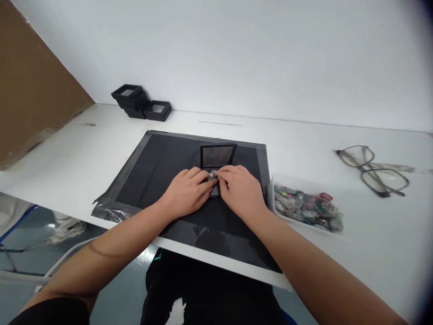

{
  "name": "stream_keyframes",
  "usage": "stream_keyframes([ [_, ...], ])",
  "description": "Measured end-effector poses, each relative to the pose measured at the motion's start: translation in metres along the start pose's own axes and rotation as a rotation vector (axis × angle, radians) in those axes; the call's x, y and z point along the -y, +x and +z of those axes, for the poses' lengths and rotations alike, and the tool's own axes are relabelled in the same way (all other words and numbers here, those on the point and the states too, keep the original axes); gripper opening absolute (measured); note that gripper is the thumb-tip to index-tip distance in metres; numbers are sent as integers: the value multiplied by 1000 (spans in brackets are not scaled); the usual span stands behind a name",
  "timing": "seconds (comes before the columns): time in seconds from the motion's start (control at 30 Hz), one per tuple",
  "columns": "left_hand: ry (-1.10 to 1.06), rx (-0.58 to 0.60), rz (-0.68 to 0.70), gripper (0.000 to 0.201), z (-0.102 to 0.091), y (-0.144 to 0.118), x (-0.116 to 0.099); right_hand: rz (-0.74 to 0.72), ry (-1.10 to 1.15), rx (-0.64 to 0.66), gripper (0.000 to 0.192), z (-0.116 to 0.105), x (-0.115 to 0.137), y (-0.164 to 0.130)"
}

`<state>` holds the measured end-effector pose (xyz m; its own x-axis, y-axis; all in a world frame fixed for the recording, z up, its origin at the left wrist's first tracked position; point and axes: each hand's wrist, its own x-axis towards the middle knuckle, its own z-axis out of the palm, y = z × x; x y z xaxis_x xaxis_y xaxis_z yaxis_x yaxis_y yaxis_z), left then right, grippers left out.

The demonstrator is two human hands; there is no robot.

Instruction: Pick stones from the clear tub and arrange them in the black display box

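A small black box (217,156) stands on the black mat with its lid tipped up; the lid has a dark see-through window. My left hand (187,192) reaches in over the box from the left, fingers closed at its front. From the right, my right hand (241,190) meets it, thumb and fingertips pinched together. Between the fingertips shows a small grey piece with a white mark (211,174), too small and covered to name further. Most of the box's lower half is hidden by my fingers.
The black mat (149,167) is taped to the white table (297,153). Right of my right hand sits a clear plastic tray (273,203) holding several colourful wrapped pieces (309,210). Eyeglasses (363,169) lie farther right. Several black boxes (130,101) are stacked by the wall.
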<state>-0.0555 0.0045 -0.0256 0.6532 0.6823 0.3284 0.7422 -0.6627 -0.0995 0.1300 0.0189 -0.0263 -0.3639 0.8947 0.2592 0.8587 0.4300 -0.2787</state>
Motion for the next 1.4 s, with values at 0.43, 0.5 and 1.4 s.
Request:
stream_keyframes([
  [0.43,-21,34,-72,40,0,-2,1,4,30,-8,33,-1,-1,-1],
  [0.5,2,30,-79,42,0,-3,1,-5,23,-4,33,-1,-1,-1],
  [1.4,-131,223,-86,56,-5,-9,11,-199,-332,247,52,-6,24,-16],
])
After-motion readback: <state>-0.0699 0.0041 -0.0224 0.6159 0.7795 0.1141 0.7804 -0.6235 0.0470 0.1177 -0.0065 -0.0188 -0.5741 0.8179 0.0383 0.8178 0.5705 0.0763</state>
